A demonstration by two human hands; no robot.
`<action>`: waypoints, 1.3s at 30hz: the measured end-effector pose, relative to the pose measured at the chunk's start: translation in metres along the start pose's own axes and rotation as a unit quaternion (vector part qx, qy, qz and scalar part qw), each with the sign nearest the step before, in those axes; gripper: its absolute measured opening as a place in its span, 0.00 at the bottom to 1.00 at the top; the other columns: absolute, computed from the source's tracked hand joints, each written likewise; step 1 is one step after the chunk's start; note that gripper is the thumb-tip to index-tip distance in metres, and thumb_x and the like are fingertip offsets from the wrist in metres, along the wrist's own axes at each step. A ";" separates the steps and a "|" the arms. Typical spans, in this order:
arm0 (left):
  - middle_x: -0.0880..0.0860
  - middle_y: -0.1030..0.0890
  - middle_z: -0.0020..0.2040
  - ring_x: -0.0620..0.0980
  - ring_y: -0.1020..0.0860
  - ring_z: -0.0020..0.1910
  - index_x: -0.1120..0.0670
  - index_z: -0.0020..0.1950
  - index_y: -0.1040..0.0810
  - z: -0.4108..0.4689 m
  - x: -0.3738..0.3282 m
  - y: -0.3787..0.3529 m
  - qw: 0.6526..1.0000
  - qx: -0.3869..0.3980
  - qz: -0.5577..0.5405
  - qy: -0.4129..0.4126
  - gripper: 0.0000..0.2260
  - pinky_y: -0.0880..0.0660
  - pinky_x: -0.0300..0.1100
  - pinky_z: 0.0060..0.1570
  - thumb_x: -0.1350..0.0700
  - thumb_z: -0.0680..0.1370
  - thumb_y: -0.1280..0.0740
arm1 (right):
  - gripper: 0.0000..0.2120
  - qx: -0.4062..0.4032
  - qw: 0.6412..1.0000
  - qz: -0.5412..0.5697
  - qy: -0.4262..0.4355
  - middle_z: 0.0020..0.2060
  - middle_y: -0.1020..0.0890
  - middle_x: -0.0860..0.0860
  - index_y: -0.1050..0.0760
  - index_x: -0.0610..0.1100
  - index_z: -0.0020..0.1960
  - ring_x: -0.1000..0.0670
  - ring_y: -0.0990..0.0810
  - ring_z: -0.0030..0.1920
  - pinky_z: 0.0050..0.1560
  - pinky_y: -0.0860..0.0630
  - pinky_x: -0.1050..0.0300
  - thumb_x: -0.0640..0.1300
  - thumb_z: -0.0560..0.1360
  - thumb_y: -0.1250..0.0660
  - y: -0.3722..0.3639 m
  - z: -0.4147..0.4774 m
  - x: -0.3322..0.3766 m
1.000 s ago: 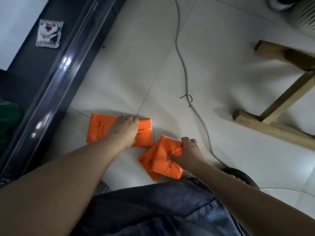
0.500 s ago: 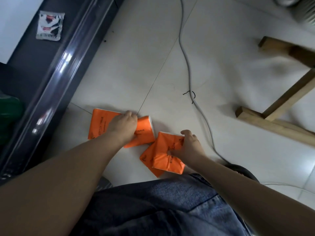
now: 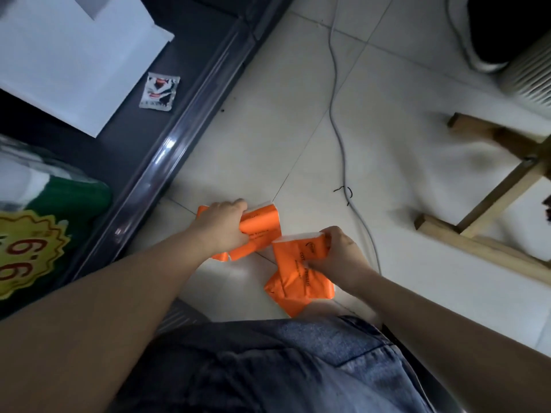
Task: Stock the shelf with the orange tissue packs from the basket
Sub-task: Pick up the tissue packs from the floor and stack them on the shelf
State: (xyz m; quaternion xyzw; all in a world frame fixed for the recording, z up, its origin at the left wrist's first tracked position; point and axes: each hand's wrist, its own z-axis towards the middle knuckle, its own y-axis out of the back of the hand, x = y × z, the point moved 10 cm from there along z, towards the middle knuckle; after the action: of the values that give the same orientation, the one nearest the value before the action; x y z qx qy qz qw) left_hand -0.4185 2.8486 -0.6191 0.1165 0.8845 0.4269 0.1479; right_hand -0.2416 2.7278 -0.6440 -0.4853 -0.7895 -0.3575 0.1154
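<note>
Two bundles of orange tissue packs (image 3: 298,263) are up, low over the white floor (image 3: 268,129) near frame centre; I cannot tell whether they rest on it. The left bundle (image 3: 259,231) is held in the left grip (image 3: 222,226), fingers curled over its top edge. It shows two orange layers, so I count two packs.

Just at four o'clock of it, the right bundle (image 3: 293,257) is held by the right grip (image 3: 340,257), fingers wrapped round its far end. Again there are two orange pieces, one hanging at six o'clock below the other. That makes four in all, though the folds leave the count uncertain. The bundles sit just beside each other.

Outward now. One grey cable (image 3: 343,162) runs from twelve down to three o'clock of the packs, with one small black twist of wire (image 3: 346,190) beside it.

From nine to eleven o'clock stands one dark shelf (image 3: 185,120) with a glossy front rail. It carries one white box (image 3: 74,49), one small sachet (image 3: 160,90) and one green bag (image 3: 59,210) with a yellow price burst.

One wooden frame (image 3: 477,245) stands at three o'clock. Denim-clad legs (image 3: 283,368) fill six o'clock.
</note>
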 end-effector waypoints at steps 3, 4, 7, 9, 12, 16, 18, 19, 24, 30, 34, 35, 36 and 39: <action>0.52 0.22 0.50 0.56 0.23 0.50 0.52 0.50 0.29 -0.014 0.008 0.030 0.998 -0.021 -0.050 0.032 0.13 0.27 0.45 0.44 0.54 0.68 0.31 | 0.26 -0.010 1.000 -0.004 0.025 0.46 0.26 0.52 0.31 0.44 0.62 0.51 0.27 0.47 0.44 0.30 0.59 0.43 0.68 0.26 0.012 -0.008 0.027; 0.52 0.23 0.50 0.55 0.23 0.49 0.51 0.49 0.29 -0.020 0.009 0.041 0.996 -0.031 -0.069 0.038 0.13 0.27 0.45 0.44 0.53 0.68 0.30 | 0.25 -0.011 0.999 -0.008 0.035 0.46 0.26 0.52 0.30 0.44 0.61 0.51 0.27 0.47 0.42 0.31 0.59 0.43 0.68 0.26 0.015 -0.012 0.037; 0.51 0.23 0.52 0.53 0.23 0.48 0.49 0.54 0.29 -0.040 0.015 0.075 0.990 -0.065 -0.115 0.056 0.16 0.27 0.44 0.46 0.52 0.69 0.29 | 0.22 -0.007 0.996 -0.035 0.077 0.44 0.26 0.54 0.27 0.45 0.59 0.51 0.27 0.45 0.34 0.35 0.64 0.45 0.68 0.25 0.024 -0.025 0.071; 0.50 0.22 0.55 0.52 0.23 0.51 0.49 0.60 0.29 -0.054 0.023 0.096 0.982 -0.089 -0.150 0.072 0.21 0.27 0.43 0.48 0.52 0.70 0.27 | 0.21 -0.004 0.993 -0.038 0.111 0.45 0.25 0.54 0.26 0.46 0.59 0.52 0.27 0.46 0.37 0.32 0.64 0.44 0.68 0.26 0.030 -0.037 0.097; 0.51 0.23 0.58 0.52 0.23 0.54 0.51 0.64 0.30 -0.078 0.036 0.124 0.957 -0.131 -0.245 0.087 0.26 0.27 0.43 0.52 0.53 0.69 0.25 | 0.20 0.004 0.985 -0.047 0.165 0.48 0.24 0.53 0.25 0.46 0.59 0.52 0.26 0.49 0.48 0.28 0.59 0.42 0.68 0.26 0.037 -0.059 0.138; 0.53 0.24 0.56 0.53 0.24 0.55 0.52 0.66 0.32 -0.111 0.047 0.159 0.926 -0.184 -0.317 0.095 0.28 0.27 0.46 0.57 0.55 0.69 0.24 | 0.22 0.017 0.969 -0.060 0.239 0.51 0.25 0.52 0.26 0.47 0.61 0.52 0.27 0.50 0.47 0.34 0.62 0.40 0.68 0.26 0.043 -0.088 0.189; 0.54 0.24 0.54 0.53 0.23 0.55 0.53 0.66 0.31 -0.127 0.053 0.175 0.905 -0.211 -0.358 0.095 0.29 0.26 0.45 0.55 0.57 0.69 0.23 | 0.23 0.023 0.959 -0.070 0.274 0.52 0.25 0.51 0.26 0.48 0.61 0.52 0.27 0.50 0.45 0.34 0.62 0.40 0.68 0.26 0.045 -0.102 0.211; 0.54 0.23 0.54 0.53 0.23 0.54 0.54 0.65 0.31 -0.136 0.055 0.182 0.893 -0.223 -0.379 0.096 0.28 0.27 0.43 0.54 0.57 0.69 0.23 | 0.22 0.029 0.954 -0.071 0.289 0.52 0.25 0.51 0.25 0.48 0.60 0.52 0.27 0.49 0.44 0.33 0.63 0.39 0.67 0.26 0.046 -0.109 0.222; 0.57 0.18 0.52 0.56 0.19 0.52 0.57 0.54 0.22 -0.179 0.066 0.211 0.835 -0.259 -0.475 0.102 0.21 0.22 0.53 0.54 0.52 0.65 0.21 | 0.19 0.070 0.933 -0.068 0.347 0.51 0.21 0.49 0.23 0.48 0.56 0.49 0.24 0.50 0.51 0.26 0.57 0.36 0.67 0.27 0.047 -0.149 0.273; 0.60 0.19 0.46 0.55 0.20 0.45 0.66 0.56 0.25 -0.219 0.073 0.234 0.792 -0.268 -0.545 0.068 0.24 0.24 0.58 0.54 0.50 0.70 0.25 | 0.22 0.064 0.913 -0.029 0.401 0.49 0.21 0.52 0.27 0.53 0.54 0.52 0.22 0.49 0.51 0.24 0.58 0.36 0.66 0.25 0.052 -0.190 0.331; 0.53 0.23 0.41 0.51 0.25 0.42 0.60 0.47 0.25 -0.246 0.085 0.254 0.765 -0.289 -0.573 0.054 0.22 0.29 0.49 0.44 0.44 0.65 0.29 | 0.24 0.055 0.908 -0.005 0.416 0.47 0.21 0.53 0.31 0.52 0.52 0.51 0.22 0.45 0.49 0.22 0.51 0.35 0.66 0.24 0.053 -0.209 0.362; 0.54 0.23 0.42 0.51 0.25 0.43 0.58 0.46 0.24 -0.253 0.089 0.259 0.751 -0.292 -0.590 0.049 0.21 0.30 0.48 0.45 0.43 0.64 0.29 | 0.23 0.062 0.906 0.000 0.419 0.47 0.20 0.51 0.31 0.51 0.53 0.51 0.21 0.44 0.48 0.21 0.48 0.35 0.65 0.24 0.051 -0.214 0.370; 0.55 0.22 0.44 0.52 0.25 0.45 0.56 0.46 0.24 -0.260 0.092 0.263 0.738 -0.294 -0.606 0.046 0.22 0.29 0.49 0.48 0.42 0.62 0.28 | 0.23 0.070 0.903 0.002 0.423 0.47 0.19 0.50 0.31 0.51 0.52 0.50 0.21 0.42 0.47 0.21 0.47 0.35 0.65 0.24 0.049 -0.220 0.378; 0.55 0.17 0.54 0.53 0.20 0.54 0.56 0.54 0.22 -0.287 0.100 0.273 0.726 -0.307 -0.614 0.038 0.33 0.26 0.51 0.59 0.37 0.57 0.28 | 0.23 0.090 0.898 0.008 0.430 0.48 0.17 0.49 0.32 0.51 0.51 0.50 0.21 0.39 0.43 0.21 0.49 0.34 0.65 0.24 0.044 -0.234 0.402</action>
State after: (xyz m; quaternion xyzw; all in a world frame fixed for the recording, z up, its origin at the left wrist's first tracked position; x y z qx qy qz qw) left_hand -0.5933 2.8410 -0.2499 -0.5197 0.5883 0.4954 0.3720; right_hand -0.4451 2.8566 -0.2434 -0.2782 -0.6878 -0.4578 0.4899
